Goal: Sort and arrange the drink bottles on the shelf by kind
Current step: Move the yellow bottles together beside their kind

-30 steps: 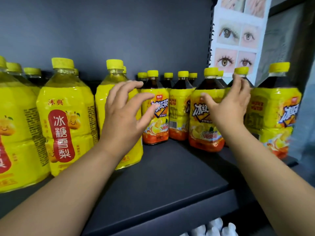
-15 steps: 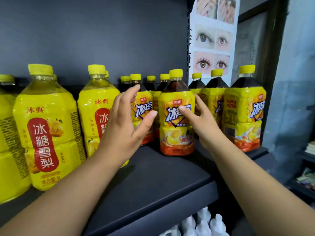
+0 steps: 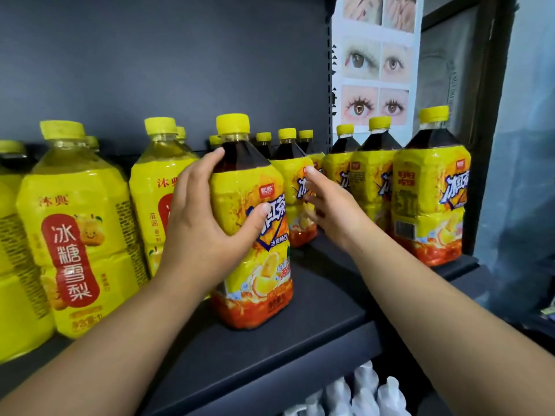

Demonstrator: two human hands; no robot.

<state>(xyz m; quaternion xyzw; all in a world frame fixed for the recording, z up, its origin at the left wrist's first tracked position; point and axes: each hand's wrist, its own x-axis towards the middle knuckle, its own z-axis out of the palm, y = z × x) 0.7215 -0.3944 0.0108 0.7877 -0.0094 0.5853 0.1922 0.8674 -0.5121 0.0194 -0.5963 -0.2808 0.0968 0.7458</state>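
A dark iced-tea bottle (image 3: 255, 265) with a yellow-orange label and yellow cap stands upright near the front of the dark shelf (image 3: 300, 328). My left hand (image 3: 204, 226) grips its upper body, thumb across the label and fingers round its left shoulder. My right hand (image 3: 330, 208) reaches past it with straight fingers, its tips at the label of a second tea bottle (image 3: 295, 181) just behind. More tea bottles (image 3: 429, 190) stand in a group at the right. Pale yellow pear-drink bottles (image 3: 75, 229) line the left side.
A poster of eye photos (image 3: 375, 61) hangs at the shelf's right upright. Several white bottles (image 3: 360, 391) stand on the level below. A strip of bare shelf runs along the front edge, right of the gripped bottle. A dark door frame (image 3: 492, 115) stands behind the rightmost bottle.
My left hand has closed round the front tea bottle, which now stands nearer the shelf's front. My right hand has left that bottle and moved to the one behind it.
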